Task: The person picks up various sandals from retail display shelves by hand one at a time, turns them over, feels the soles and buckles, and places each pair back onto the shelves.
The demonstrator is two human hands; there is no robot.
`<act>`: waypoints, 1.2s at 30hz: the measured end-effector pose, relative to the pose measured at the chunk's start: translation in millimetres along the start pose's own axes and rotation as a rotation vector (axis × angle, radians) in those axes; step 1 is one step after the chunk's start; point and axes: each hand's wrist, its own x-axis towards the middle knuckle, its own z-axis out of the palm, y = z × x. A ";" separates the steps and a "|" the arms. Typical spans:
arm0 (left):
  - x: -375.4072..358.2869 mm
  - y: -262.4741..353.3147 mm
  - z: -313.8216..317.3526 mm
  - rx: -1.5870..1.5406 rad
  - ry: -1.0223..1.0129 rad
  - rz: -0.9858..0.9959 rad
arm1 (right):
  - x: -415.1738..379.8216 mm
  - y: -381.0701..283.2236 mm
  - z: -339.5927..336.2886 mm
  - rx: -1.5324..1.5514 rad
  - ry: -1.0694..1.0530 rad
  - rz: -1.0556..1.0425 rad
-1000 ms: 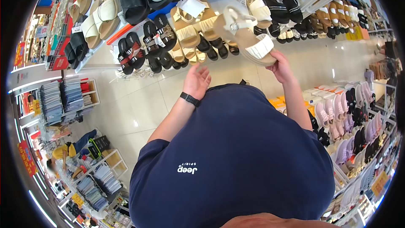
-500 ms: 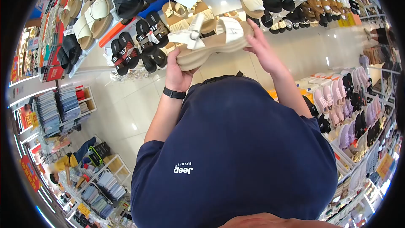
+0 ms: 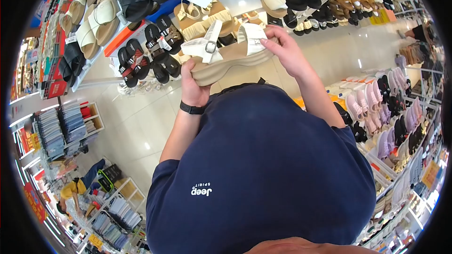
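A white sandal [image 3: 228, 59] with a thick beige sole and a buckled strap is held side-on between both hands. My left hand [image 3: 194, 84], with a black band at the wrist, grips the heel end of the sole. At the toe end, my right hand [image 3: 284, 49] is closed on the sandal, with the thumb near its wide white front strap. Just behind the sandal are cream sandals [image 3: 203, 28] with a white tag above them, and black sandals [image 3: 165, 37] lie to their left.
Shelves of sandals [image 3: 101, 21] run along the top and upper left. Light shoes [image 3: 369, 103] fill a rack on the right. Folded clothes [image 3: 52, 129] are stacked at the left. A person in yellow [image 3: 73, 188] is at the lower left, beyond the tiled floor [image 3: 141, 122].
The sandal has tilted, its toe end lower and turned slightly. My right thumb has come over toward the front strap. The view has shifted slightly.
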 end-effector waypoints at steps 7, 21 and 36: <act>-10.8 -4.4 5.9 -0.048 -0.061 0.260 | -13.3 -32.8 1.9 0.011 -0.035 -0.131; 14.1 -8.7 -21.5 -0.059 0.006 -0.309 | -23.3 0.9 -15.9 0.886 -0.222 0.456; 177.3 -56.9 -59.9 0.113 0.549 -0.310 | -73.9 61.6 -33.0 1.179 0.133 0.663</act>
